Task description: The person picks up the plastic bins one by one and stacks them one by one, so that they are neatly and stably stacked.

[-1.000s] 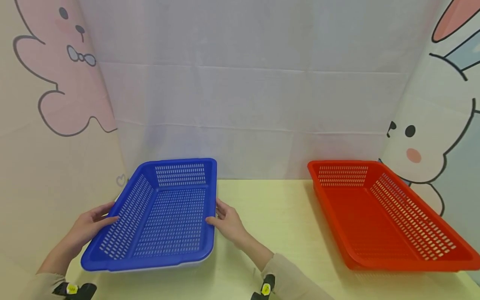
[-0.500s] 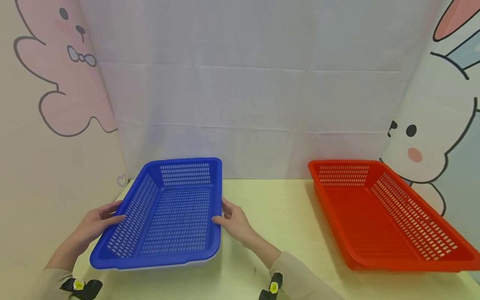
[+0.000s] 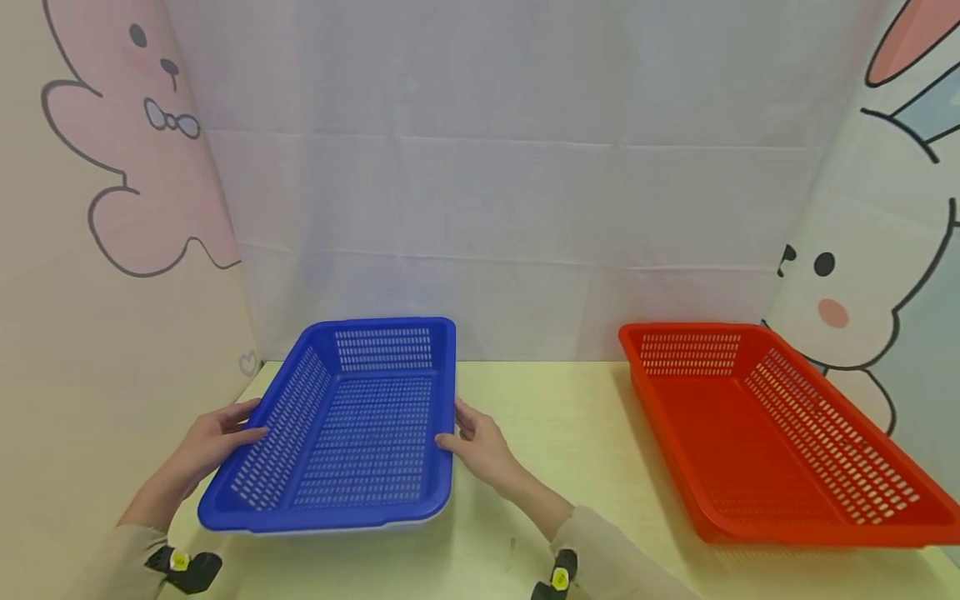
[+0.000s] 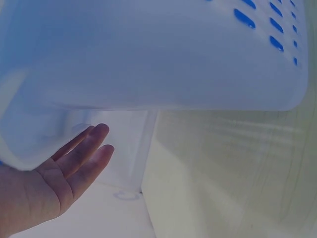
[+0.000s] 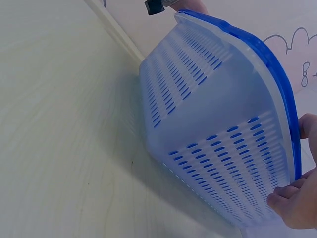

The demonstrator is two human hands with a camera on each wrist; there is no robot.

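A blue plastic basket [image 3: 367, 442] with slotted walls sits nested in a whitish translucent basket [image 5: 223, 99], on the left of the table. My left hand [image 3: 213, 442] grips the left rim, thumb over the top. Below that rim, in the left wrist view, several fingers of the left hand [image 4: 74, 168] lie under the white basket [image 4: 148, 64]. On the opposite side my right hand [image 3: 480, 446] holds the right rim, thumb on top. The right wrist view shows the right hand's fingers [image 5: 287, 196] against the white outer wall. Nothing lies inside the blue basket.
A red plastic basket [image 3: 738, 450] rests on the right of the pale table [image 3: 540, 417]. A white cloth [image 3: 510, 192] stands behind the table. Side cloths with a cartoon pink animal [image 3: 165, 192] and a white rabbit [image 3: 847, 275] flank it.
Both hands and the nested blue and white baskets have shifted steadily to the right. The grip looks the same throughout. The red basket has stayed in place.
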